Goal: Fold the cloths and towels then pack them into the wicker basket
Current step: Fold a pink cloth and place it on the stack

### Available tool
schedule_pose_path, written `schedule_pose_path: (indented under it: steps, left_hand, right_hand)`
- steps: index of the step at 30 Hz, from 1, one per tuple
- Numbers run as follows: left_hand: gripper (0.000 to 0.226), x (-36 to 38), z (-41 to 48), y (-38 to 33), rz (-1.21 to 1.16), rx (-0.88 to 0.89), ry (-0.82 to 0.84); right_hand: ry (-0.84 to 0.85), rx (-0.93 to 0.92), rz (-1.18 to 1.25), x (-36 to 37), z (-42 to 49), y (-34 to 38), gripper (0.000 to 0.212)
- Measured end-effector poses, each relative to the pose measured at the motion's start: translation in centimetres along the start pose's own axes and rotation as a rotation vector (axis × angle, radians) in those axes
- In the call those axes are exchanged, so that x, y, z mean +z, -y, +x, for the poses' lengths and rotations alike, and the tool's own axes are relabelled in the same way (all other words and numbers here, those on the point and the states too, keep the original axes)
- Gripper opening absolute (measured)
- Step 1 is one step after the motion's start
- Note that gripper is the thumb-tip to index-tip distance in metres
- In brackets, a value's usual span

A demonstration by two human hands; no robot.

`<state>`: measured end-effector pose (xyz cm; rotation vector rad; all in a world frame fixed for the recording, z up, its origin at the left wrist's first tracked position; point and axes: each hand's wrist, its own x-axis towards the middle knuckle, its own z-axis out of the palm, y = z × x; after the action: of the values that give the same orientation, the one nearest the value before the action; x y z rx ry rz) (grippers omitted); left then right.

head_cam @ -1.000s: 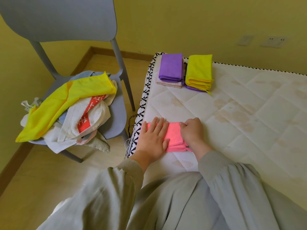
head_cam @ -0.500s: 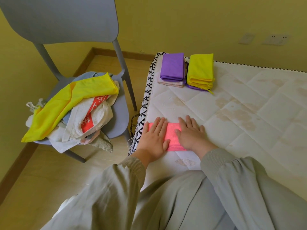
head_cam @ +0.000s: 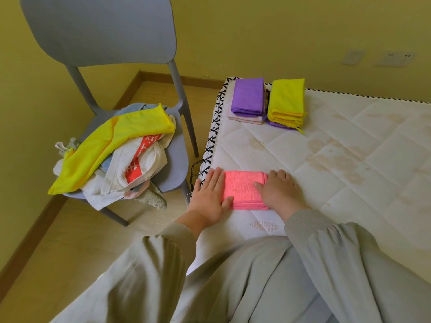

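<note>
Smoothing ended: our left hand (head_cam: 210, 197) and right hand (head_cam: 281, 192), both flat, gripping nothing, had slid to opposite ends of the pink cloth (head_cam: 245, 188); we judged it ready to stack.

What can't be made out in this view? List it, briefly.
Head view:
wicker basket: nowhere in frame.
pink cloth: ends covered by left hand and right hand.
chair pile: lower cloths buried under yellow cloth and white towel.
</note>
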<state>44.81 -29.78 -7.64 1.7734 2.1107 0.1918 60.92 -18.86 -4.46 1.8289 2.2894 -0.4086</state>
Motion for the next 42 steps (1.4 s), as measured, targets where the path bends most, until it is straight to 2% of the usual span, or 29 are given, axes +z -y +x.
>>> schedule_pose_path:
  steps: [2, 5, 7, 9, 13, 14, 16, 17, 19, 23, 24, 27, 29, 32, 34, 38, 40, 42]
  left_hand:
    - [0.065, -0.6, 0.3, -0.2, -0.201, -0.038, -0.055]
    - [0.063, -1.9, 0.9, -0.4, -0.449, -0.164, -0.169]
    - [0.072, -2.6, 1.3, -0.4, -0.417, -0.235, -0.151]
    - [0.077, -3.4, 2.1, -0.2, -0.346, -0.274, -0.066]
    - [0.077, -4.4, 3.5, 0.7, -0.313, -0.363, 0.114]
    - [0.071, -4.6, 3.6, 0.9, -0.386, -0.392, 0.148]
    - [0.045, -5.3, 3.5, 1.1, -0.56, -0.415, 0.201]
    - [0.034, -5.5, 3.4, 1.2, -0.612, -0.411, 0.223]
    - [0.03, -6.1, 3.0, 1.6, -0.729, -0.413, 0.235]
    - [0.025, -6.5, 2.2, 1.3, -1.44, -0.516, 0.245]
    - [0.021, -6.5, 1.9, 1.1, -1.515, -0.529, 0.26]
    - [0.013, -5.9, 1.6, 0.6, -1.536, -0.545, 0.295]
    - [0.011, -5.6, 1.9, 0.5, -1.491, -0.553, 0.247]
    - [0.019, -5.4, 2.9, 0.1, -1.395, -0.532, 0.153]
    - [0.02, -5.4, 3.7, -0.3, -1.33, -0.521, 0.089]
    - [0.017, -5.1, 5.7, -0.5, -1.446, -0.53, -0.041]
    - [0.012, -4.8, 7.0, -0.6, -1.519, -0.551, -0.172]
    - [0.015, -4.4, 8.5, -0.5, -1.551, -0.565, -0.373]
  right_hand:
    - [-0.051, 0.046, 0.111, -0.2, 0.1, 0.1, 0.063]
    - [0.045, 0.177, 0.467, -0.2, 0.5, 0.2, 0.061]
    - [0.122, 0.202, 0.676, -0.3, 0.4, 0.4, 0.055]
    - [0.199, 0.186, 0.783, -0.2, 0.4, 0.5, 0.046]
    - [0.306, 0.223, 0.95, 0.2, 0.4, 0.1, 0.058]
    - [0.319, 0.229, 1.016, 0.1, 0.3, -0.1, 0.05]
    - [0.341, 0.227, 1.124, -0.5, 0.0, -0.3, 0.027]
    - [0.359, 0.224, 1.17, -0.7, -0.1, -0.3, 0.023]
    - [0.419, 0.217, 1.254, -1.0, -0.4, -0.2, 0.026]
    - [0.633, 0.28, 1.561, -1.8, -0.8, 0.3, 0.008]
    - [0.654, 0.281, 1.601, -2.0, -0.9, 0.4, 0.008]
    - [0.656, 0.294, 1.678, -2.1, -1.0, 0.2, 0.012]
    - [0.664, 0.316, 1.685, -2.3, -1.2, 0.2, 0.016]
    - [0.699, 0.296, 1.74, -2.5, -1.1, 0.3, 0.026]
    - [0.697, 0.284, 1.808, -2.8, -0.8, 0.6, 0.026]
    - [0.588, 0.33, 2.014, -3.1, 0.6, 1.4, 0.023]
    - [0.538, 0.332, 2.088, -3.2, 1.3, 1.8, 0.023]
    - [0.505, 0.322, 2.196, -3.4, 2.2, 2.1, 0.023]
